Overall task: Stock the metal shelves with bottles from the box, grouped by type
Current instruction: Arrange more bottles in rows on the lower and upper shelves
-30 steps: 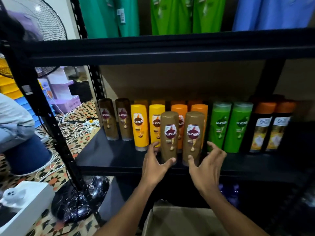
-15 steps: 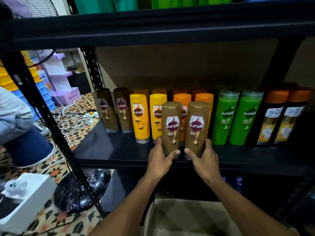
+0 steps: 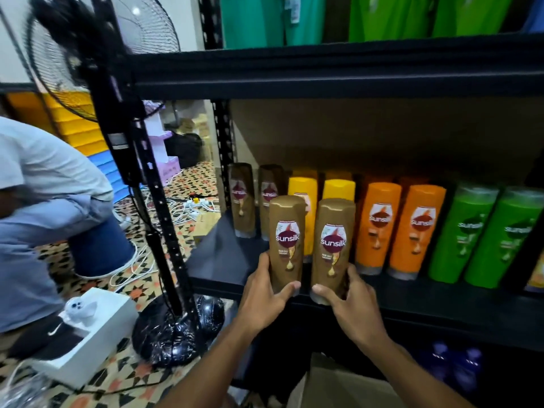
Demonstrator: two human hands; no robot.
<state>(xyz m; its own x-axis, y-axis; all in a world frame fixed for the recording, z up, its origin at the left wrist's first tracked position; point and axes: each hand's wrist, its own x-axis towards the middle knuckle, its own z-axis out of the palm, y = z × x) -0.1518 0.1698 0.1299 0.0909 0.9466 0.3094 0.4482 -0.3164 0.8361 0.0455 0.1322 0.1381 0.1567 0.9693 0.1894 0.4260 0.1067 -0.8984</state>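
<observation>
A second before, both hands had hung spread beside two brown Sunsilk bottles standing in front of the orange ones. By this moment the left hand (image 3: 265,295) had curled round the foot of the left brown bottle (image 3: 287,245) and the right hand (image 3: 350,301) round the foot of the right brown bottle (image 3: 332,248), and the pair had travelled leftward along the metal shelf (image 3: 223,260). They now stood before the yellow bottles (image 3: 338,188), near the two brown bottles (image 3: 243,198) already at the left end. That suggested they were being regrouped with their own kind. Whether their bases rested on the shelf or hung just above its front edge could not be told. Both were upright, side by side, caps down, maroon labels facing out.
</observation>
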